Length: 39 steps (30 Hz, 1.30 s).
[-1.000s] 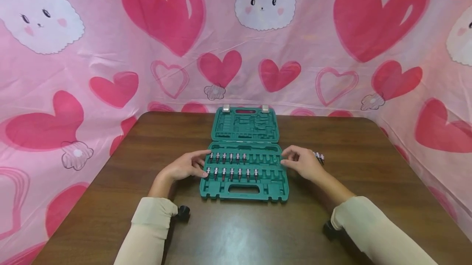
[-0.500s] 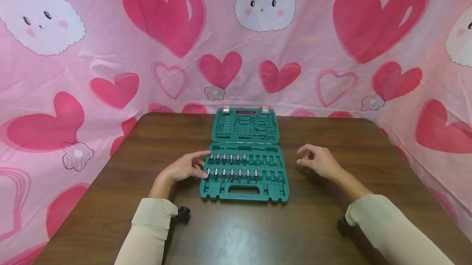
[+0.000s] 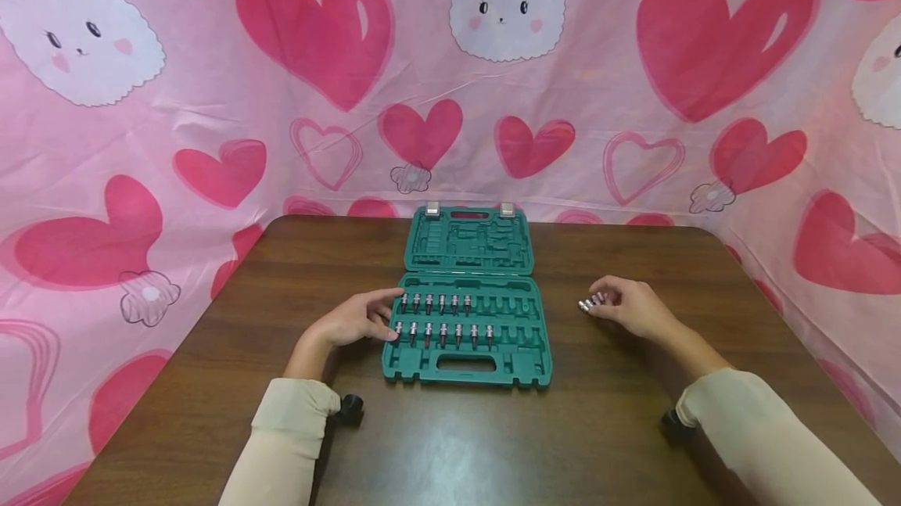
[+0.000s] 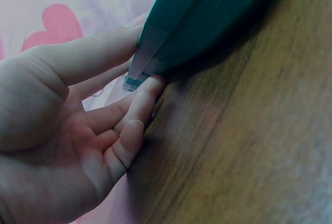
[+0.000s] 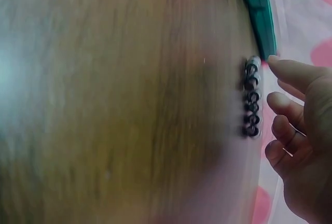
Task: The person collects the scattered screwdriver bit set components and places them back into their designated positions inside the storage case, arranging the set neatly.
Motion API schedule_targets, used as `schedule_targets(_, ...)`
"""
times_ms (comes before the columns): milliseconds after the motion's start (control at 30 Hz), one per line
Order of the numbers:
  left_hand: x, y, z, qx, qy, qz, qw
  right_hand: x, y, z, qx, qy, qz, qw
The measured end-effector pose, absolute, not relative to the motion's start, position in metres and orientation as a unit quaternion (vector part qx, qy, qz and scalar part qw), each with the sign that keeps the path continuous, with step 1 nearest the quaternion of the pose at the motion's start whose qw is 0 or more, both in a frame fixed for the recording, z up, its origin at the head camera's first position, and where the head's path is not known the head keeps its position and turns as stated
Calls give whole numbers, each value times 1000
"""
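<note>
1. Head view, layout: green case [image 3: 466, 377] open on the brown tabletop [image 3: 450, 443], with lid [image 3: 470, 238] folded back toward the pink heart-print backdrop [image 3: 479, 166]. Two silver latches [image 3: 432, 209] on the far edge of the lid.
2. Head view, contents: two rows of bits, silver at the top and darker below. Six upper bits [image 3: 428, 303] and seven lower bits [image 3: 443, 332], seated from the left end; more moulded slots to the right of both rows.
3. Head view, left side: left hand [image 3: 352, 320] at the left edge of the case. Thumb and index finger spread apart, tips touching the case, thumb tip right beside the leftmost lower bit.
4. Head view, right side: right hand [image 3: 637, 309] above the tabletop, apart from the case. Thumb and index finger bent and parted, around loose bits [image 3: 585, 306] to the right of the case. Cannot tell about contact.
5. Left wrist view: thumb against the case edge; other fingers bent, tips low beside the case near the tabletop.
6. Right wrist view: loose bits in a close line on the tabletop, dark ends toward the camera. Fingers loosely bent, tips parted, just beside the line. Corner of the case near the thumb tip.
</note>
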<state>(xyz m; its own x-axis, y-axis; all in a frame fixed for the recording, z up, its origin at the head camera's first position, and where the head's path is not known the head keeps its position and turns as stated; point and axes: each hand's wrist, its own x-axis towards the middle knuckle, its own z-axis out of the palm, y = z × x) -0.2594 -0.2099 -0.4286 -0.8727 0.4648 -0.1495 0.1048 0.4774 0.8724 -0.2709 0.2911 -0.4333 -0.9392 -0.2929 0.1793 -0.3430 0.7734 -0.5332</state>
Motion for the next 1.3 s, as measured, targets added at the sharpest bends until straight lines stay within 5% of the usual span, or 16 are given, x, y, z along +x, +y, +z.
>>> schedule_targets(1300,-259,-210,-427,180,836,484,187,-278,326,-438,150,-948,280,-7)
